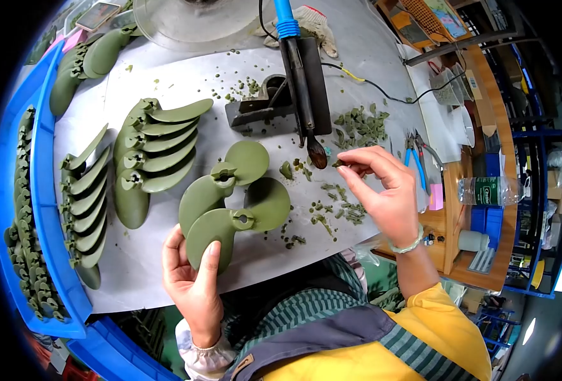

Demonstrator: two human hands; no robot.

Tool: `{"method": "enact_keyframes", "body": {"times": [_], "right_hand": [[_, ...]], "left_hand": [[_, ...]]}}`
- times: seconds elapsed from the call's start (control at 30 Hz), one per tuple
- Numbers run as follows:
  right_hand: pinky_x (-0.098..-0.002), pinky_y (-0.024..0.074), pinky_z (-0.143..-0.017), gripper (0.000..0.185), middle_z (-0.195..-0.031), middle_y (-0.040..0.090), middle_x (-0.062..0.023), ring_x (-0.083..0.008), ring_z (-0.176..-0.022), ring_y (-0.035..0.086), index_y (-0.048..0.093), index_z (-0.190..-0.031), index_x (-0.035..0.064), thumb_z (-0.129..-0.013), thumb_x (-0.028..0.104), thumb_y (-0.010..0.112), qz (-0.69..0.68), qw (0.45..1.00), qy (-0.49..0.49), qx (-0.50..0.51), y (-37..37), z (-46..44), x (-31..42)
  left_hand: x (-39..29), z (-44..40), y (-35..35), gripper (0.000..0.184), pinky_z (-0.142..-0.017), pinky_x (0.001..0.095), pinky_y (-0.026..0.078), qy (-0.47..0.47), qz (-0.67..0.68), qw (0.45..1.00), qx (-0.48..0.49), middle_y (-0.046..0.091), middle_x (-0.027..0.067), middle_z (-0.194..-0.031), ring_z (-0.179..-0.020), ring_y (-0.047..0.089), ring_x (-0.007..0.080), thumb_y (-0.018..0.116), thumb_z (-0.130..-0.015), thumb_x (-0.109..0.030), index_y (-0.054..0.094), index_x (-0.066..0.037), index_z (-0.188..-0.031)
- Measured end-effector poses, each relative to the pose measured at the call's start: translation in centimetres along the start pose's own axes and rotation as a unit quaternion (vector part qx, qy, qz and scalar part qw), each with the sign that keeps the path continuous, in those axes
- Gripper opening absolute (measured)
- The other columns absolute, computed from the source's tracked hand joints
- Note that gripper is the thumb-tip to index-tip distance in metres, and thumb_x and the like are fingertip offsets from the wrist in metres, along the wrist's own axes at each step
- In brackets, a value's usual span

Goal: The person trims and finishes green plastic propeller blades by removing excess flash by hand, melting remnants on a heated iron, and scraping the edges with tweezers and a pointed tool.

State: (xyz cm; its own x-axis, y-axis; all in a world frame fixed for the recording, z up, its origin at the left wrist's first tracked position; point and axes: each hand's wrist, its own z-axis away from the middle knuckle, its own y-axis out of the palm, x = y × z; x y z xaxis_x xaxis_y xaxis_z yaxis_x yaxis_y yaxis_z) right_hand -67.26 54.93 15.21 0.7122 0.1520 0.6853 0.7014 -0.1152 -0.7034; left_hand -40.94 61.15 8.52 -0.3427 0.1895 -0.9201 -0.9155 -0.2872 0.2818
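Your left hand [192, 282] closes its grip on a blade of the green propeller [211, 235], above the front edge of the table [147, 260]. A second propeller [246, 162] sits directly behind, partly overlapped; whether this grip also holds it cannot be determined. Your right hand [385, 190] pinches a small dark scrap [338, 163] between thumb and fingers, just beside the tip of the mounted tool [301, 89]. Green trimmings [365, 125] lie near that hand.

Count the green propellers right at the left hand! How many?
2: a front propeller, pinched by the left hand, and a back propeller just beyond it, partly covered. More could be hidden underneath.
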Motion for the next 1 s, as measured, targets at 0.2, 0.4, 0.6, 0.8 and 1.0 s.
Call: {"method": "enact_keyframes", "body": {"times": [0.2, 0.4, 0.6, 0.8, 1.0], "right_hand": [[-0.0328, 0.0505, -0.071, 0.017, -0.09, 0.062, -0.0099, -0.0242, -0.079, 0.063, 0.07, -0.096, 0.001, -0.08, 0.0, 0.074, 0.121, 0.989, -0.085, -0.025, 1.3, -0.5, 0.5], [-0.0376, 0.0476, -0.068, 0.017, -0.084, 0.056, -0.0104, -0.0275, -0.077, 0.058, 0.069, -0.094, 0.0006, -0.078, 0.0, 0.074, 0.157, 0.982, -0.105, -0.028, 2.1, -1.0, 0.7], [-0.0393, 0.0463, -0.066, 0.017, -0.082, 0.054, -0.0108, -0.0281, -0.075, 0.056, 0.069, -0.093, -0.0003, -0.077, -0.001, 0.074, 0.188, 0.974, -0.123, -0.018, 2.3, -1.3, 0.8], [-0.0394, 0.0458, -0.066, 0.017, -0.081, 0.053, -0.0109, -0.0282, -0.074, 0.055, 0.068, -0.093, -0.001, -0.076, -0.001, 0.074, 0.208, 0.969, -0.134, -0.013, 2.3, -1.4, 0.9], [-0.0392, 0.0463, -0.067, 0.017, -0.082, 0.053, -0.0112, -0.0284, -0.076, 0.056, 0.068, -0.092, -0.0011, -0.076, -0.001, 0.074, 0.207, 0.969, -0.135, -0.016, 2.4, -1.5, 0.9]], "left_hand": [[0.1, 0.0, 0.3, 0.048, -0.098, 0.0311, 0.048, 0.001, 0.008, 1.0, -0.007, 0.064, 0.0142, -0.123, -0.111, 0.062, 0.0182, 0.066, -0.09, 0.004, 0.047, 0.006, -0.134], [0.2, -0.2, 0.5, 0.051, -0.096, 0.0283, 0.048, 0.005, 0.009, 1.0, -0.015, 0.067, 0.0132, -0.117, -0.108, 0.063, 0.0158, 0.067, -0.089, 0.007, 0.046, 0.006, -0.135], [0.0, -0.2, 0.7, 0.05, -0.093, 0.0269, 0.049, 0.002, 0.013, 1.0, -0.008, 0.068, 0.0115, -0.114, -0.105, 0.063, 0.0141, 0.067, -0.089, 0.007, 0.046, 0.005, -0.135], [0.0, -0.4, 0.8, 0.05, -0.092, 0.026, 0.049, 0.003, 0.014, 1.0, -0.002, 0.068, 0.0108, -0.113, -0.104, 0.063, 0.0133, 0.067, -0.09, 0.007, 0.046, 0.005, -0.135], [-0.1, -0.4, 0.9, 0.05, -0.092, 0.0257, 0.049, 0.002, 0.01, 1.0, -0.006, 0.068, 0.0104, -0.112, -0.104, 0.063, 0.0128, 0.067, -0.089, 0.006, 0.047, 0.005, -0.135]]}}
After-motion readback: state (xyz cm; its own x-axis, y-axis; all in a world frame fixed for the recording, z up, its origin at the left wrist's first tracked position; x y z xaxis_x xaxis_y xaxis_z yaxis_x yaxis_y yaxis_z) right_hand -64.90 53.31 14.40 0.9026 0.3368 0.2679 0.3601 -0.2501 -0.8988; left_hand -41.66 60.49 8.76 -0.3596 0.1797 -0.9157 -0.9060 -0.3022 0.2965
